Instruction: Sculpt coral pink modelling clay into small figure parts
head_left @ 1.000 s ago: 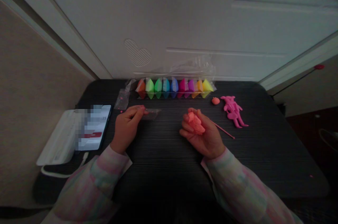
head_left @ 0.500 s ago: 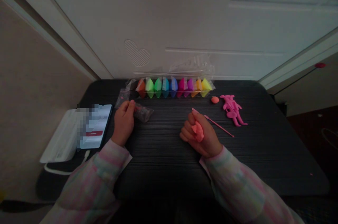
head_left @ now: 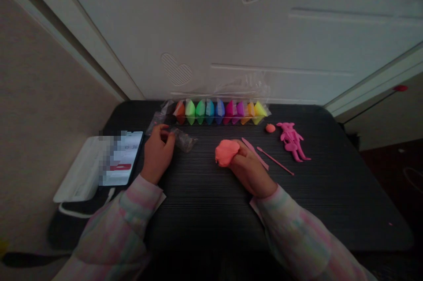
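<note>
My right hand pinches a soft, uneven lump of coral modelling clay above the middle of the table. Just right of that hand lie a flat pink modelling tool and a thin pink stick tool. My left hand rests at a crumpled clear plastic wrapper, its thumb and fingers apart. Part of the wrapper is hidden behind the fingers. A small coral clay ball sits beside a pink figure-shaped piece at the right.
Along the back edge lies a clear pack of several coloured clay wedges, against a white panel. At the left, a phone leans by a white box-like device with a white cable. The table is dark and ribbed.
My right hand has turned and opened from a fist, bringing the clay lump to its fingertips and uncovering the flat tool. My left fingers have spread and loosened from the wrapper.
</note>
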Available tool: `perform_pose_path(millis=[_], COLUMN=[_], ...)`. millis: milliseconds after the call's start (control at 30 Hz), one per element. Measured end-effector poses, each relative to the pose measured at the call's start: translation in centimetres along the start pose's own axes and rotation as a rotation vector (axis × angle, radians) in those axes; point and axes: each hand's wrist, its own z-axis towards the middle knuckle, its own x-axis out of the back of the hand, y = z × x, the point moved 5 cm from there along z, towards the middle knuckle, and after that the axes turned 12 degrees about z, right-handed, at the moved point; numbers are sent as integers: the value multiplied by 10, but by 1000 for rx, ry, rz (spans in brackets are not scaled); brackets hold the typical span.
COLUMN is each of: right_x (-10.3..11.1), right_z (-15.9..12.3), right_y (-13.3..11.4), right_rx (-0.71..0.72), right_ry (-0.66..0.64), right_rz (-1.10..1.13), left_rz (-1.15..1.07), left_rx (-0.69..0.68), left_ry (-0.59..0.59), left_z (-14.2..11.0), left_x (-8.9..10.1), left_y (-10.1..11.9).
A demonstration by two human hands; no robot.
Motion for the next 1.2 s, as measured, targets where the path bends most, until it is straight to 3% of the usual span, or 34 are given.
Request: perform_pose_path(millis=[200, 300, 367, 400, 500, 567, 633, 767, 967, 1067, 1200], right_x=[13, 15, 14, 12, 5, 0, -1, 2, 3, 5, 11], right_z=[1, 1, 1, 1, -1, -3, -3, -1, 0, 0, -2], right_y=[8, 9, 8, 8, 6, 6, 7, 6, 0, -2, -6], right_rx=[45, 85, 105, 110, 113, 109, 97, 83, 152, 190, 247], right_ry=[25, 51, 63, 64, 34, -1, -22, -35, -33, 3, 97], right_rz=[-100, -138, -168, -187, -239, -256, -275, -338, -484, -527, -570], left_rz=[145, 80, -77, -180, -500, -550, -590, -721, -571, -605, -823], left_rx=[-195, -279, -326, -353, -371, -318, -212, -20, -50, -35, 36], left_ry=[182, 240, 164, 46, -484, -659, -706, -681, -544, -593, -758], left_z=[-2, -15, -28, -36, -59, -65, -61, -49, -51, -55, -64], left_x=[10, 15, 12, 7, -19, -30, -35, -36, -31, -38, -53], left_y=[7, 18, 29, 36, 58, 65, 66, 63, 68, 67, 62])
